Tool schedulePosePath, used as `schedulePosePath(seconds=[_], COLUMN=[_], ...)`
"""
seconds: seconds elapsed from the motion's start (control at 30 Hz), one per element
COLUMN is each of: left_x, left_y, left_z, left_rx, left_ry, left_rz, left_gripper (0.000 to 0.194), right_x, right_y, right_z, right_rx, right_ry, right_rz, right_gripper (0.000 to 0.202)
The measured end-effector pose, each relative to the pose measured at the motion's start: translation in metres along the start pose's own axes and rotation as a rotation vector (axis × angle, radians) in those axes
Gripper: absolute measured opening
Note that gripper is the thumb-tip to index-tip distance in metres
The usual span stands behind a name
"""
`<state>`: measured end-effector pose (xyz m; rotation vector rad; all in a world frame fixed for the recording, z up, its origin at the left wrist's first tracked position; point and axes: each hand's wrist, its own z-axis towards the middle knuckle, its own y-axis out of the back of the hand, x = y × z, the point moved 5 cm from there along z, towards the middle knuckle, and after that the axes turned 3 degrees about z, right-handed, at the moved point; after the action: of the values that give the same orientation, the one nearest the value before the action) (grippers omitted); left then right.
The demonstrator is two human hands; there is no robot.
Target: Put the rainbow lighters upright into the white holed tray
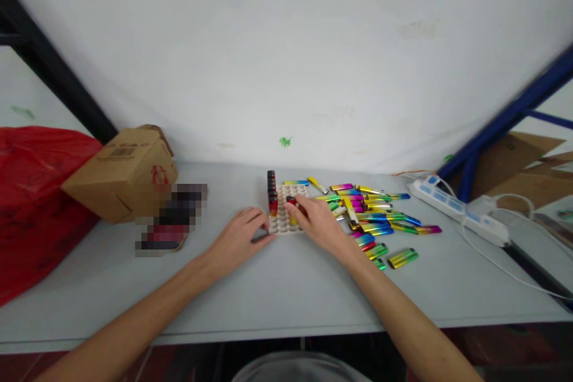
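Observation:
A pale tray with rows of round holes [283,228] lies on the grey table. Several lighters with black and red tops [271,191] stand upright in its left column. My right hand [317,219] is over the tray's right part, its fingers closed on a lighter with a red and black top [290,200] and a yellow body. At the tray's lower left edge rests my left hand [242,236], thumb and fingers apart, holding nothing. Right of the tray many shiny coloured lighters [376,216] lie in a loose pile.
On the left are a cardboard box [128,173], a red plastic bag [40,203] and a pixelated object [172,219]. A white power strip [459,209] with cables lies at the right, near more cardboard [510,158]. A white wall [286,59] stands behind the table.

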<state>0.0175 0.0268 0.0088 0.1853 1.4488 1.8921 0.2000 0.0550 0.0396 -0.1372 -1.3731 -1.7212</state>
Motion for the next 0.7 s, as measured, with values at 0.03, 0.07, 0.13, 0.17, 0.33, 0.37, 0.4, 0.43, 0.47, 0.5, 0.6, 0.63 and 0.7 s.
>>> schedulePosePath(seconds=[0.03,0.07,0.13,0.17,0.33,0.37,0.4,0.43,0.47,0.5,0.6,0.63,0.7], left_x=[0.000,-0.001,-0.001,-0.002,-0.001,-0.001,0.000,0.000,0.001,0.001,0.002,0.002,0.002], left_y=[0.000,0.000,0.001,0.001,0.001,0.001,0.000,0.000,0.000,0.000,0.000,0.000,0.001], left_z=[0.000,0.000,0.000,0.000,0.001,0.001,0.001,0.000,0.000,0.000,0.001,0.001,0.002], left_rx=[0.003,0.004,0.004,0.005,0.013,0.012,0.009,0.004,-0.002,-0.009,-0.017,-0.015,-0.009], left_ry=[0.000,0.001,0.001,0.003,0.009,0.007,0.003,0.000,-0.005,-0.009,-0.010,-0.005,0.002], left_rz=[0.005,0.007,0.009,0.011,0.022,0.022,0.022,0.022,0.021,0.020,0.007,0.000,-0.015], left_gripper=[0.014,0.014,0.014,0.015,0.015,0.016,0.016,0.016,0.016,0.016,0.016,0.017,0.016], right_x=[-0.002,-0.003,-0.004,-0.003,0.005,0.008,0.010,0.012,0.014,0.015,0.016,0.015,0.009], right_y=[-0.002,-0.005,-0.010,-0.012,-0.019,-0.019,-0.020,-0.020,-0.021,-0.022,-0.017,-0.011,0.010], right_z=[0.001,0.002,0.003,0.003,0.004,0.004,0.006,0.007,0.010,0.012,0.015,0.014,0.004], right_rx=[0.012,0.025,0.054,0.078,0.190,0.192,0.189,0.184,0.179,0.175,0.170,0.174,0.166], right_ry=[-0.032,-0.054,-0.051,-0.033,0.127,0.159,0.183,0.198,0.199,0.192,0.152,0.142,0.116], right_rz=[0.026,0.061,0.105,0.098,-0.136,-0.189,-0.241,-0.294,-0.341,-0.379,-0.385,-0.343,-0.227], right_gripper=[0.037,0.036,0.033,0.031,0.028,0.029,0.031,0.033,0.035,0.036,0.040,0.040,0.037])
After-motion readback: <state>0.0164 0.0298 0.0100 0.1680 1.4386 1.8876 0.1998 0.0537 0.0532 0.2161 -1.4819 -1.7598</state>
